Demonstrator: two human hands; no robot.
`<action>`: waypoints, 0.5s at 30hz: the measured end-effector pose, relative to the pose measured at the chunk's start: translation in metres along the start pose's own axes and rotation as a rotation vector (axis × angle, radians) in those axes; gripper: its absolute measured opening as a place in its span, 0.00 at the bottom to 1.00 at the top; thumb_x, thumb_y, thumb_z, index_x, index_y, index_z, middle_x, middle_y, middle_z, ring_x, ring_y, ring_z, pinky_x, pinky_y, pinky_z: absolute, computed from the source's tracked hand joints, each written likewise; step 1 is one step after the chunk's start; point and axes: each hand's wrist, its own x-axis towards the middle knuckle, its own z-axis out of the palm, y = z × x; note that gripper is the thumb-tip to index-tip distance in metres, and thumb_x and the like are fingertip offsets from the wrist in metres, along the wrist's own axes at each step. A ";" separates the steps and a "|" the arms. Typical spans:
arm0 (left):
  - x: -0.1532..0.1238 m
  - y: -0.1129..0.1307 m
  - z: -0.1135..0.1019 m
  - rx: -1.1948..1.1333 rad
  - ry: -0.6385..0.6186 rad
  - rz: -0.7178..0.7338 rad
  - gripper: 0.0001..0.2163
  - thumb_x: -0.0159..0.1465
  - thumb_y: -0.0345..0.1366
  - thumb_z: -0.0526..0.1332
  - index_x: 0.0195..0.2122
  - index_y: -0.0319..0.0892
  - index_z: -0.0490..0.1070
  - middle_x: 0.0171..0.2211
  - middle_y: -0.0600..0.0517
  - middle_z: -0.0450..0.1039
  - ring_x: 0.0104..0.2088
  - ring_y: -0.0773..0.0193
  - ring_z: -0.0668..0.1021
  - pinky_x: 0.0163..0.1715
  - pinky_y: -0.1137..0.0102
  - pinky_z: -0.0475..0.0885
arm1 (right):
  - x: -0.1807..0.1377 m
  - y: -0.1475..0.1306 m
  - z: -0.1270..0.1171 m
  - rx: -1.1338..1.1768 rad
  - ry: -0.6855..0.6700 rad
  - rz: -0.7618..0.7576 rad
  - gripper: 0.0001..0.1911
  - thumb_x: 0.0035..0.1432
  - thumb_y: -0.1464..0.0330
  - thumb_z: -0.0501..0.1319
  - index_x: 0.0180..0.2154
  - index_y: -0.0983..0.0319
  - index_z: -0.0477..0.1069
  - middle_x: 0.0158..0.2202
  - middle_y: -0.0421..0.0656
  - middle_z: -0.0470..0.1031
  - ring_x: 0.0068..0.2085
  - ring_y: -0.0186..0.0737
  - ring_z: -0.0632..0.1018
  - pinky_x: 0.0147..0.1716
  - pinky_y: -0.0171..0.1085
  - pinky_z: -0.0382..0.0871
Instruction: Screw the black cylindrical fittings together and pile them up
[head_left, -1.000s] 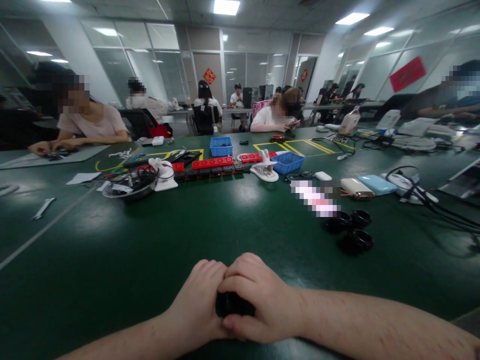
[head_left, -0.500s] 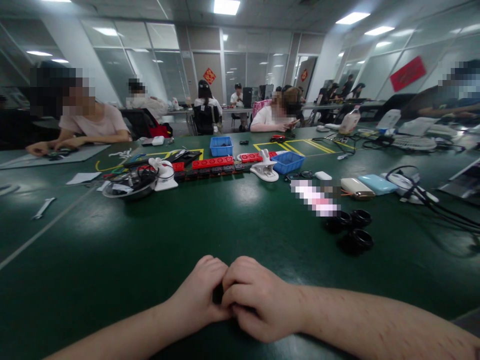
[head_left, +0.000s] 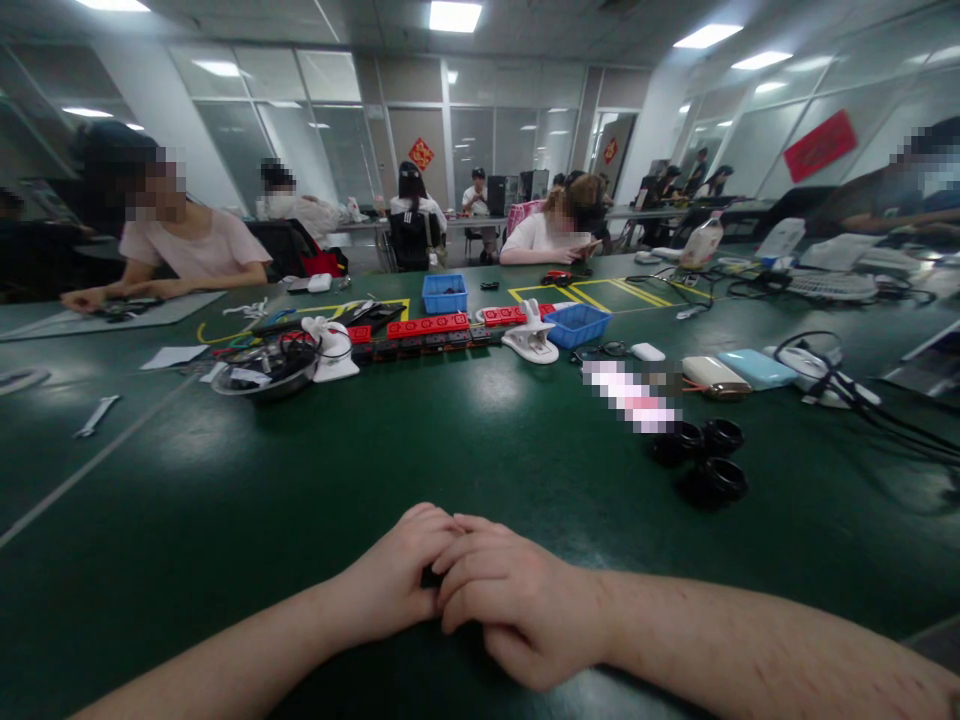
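My left hand (head_left: 396, 575) and my right hand (head_left: 510, 600) meet over the near part of the dark green table (head_left: 315, 480). The fingers of both are curled. Those of the right lie against and partly over the left hand's fingertips. A small dark gap shows between the two hands; whatever they may hold there is hidden. To the right, beyond my right hand, stand several black ring-shaped parts (head_left: 718, 480).
Across the table lie a red and black power strip (head_left: 427, 327), a blue bin (head_left: 577, 325), a white clip stand (head_left: 531, 338), a metal bowl (head_left: 262, 375) of small parts and a wrench (head_left: 97, 415). Cables (head_left: 862, 400) lie right. A co-worker (head_left: 180, 240) sits left.
My right fingers have stretched a little further over the left hand, and the gap between the hands has narrowed. The view has shifted slightly. The things on the table stay put.
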 end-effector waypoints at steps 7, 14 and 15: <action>-0.010 -0.018 -0.013 0.078 0.019 -0.079 0.43 0.46 0.51 0.68 0.59 0.43 0.49 0.56 0.42 0.57 0.56 0.48 0.60 0.57 0.49 0.47 | 0.002 0.000 -0.026 0.027 0.163 0.284 0.16 0.46 0.71 0.52 0.40 0.62 0.63 0.40 0.46 0.70 0.46 0.41 0.69 0.54 0.51 0.51; -0.016 0.015 -0.060 0.140 -0.040 -0.053 0.25 0.54 0.42 0.66 0.53 0.52 0.62 0.52 0.52 0.63 0.55 0.54 0.63 0.55 0.56 0.55 | 0.002 0.031 -0.052 0.171 -0.308 0.688 0.32 0.41 0.61 0.68 0.49 0.64 0.64 0.42 0.45 0.69 0.41 0.41 0.71 0.40 0.40 0.65; -0.014 0.022 -0.063 0.124 -0.069 -0.040 0.23 0.55 0.38 0.65 0.52 0.53 0.63 0.51 0.53 0.64 0.53 0.56 0.64 0.54 0.60 0.58 | 0.002 0.033 -0.051 0.153 -0.343 0.682 0.33 0.40 0.61 0.69 0.49 0.63 0.64 0.42 0.45 0.69 0.41 0.42 0.70 0.40 0.40 0.64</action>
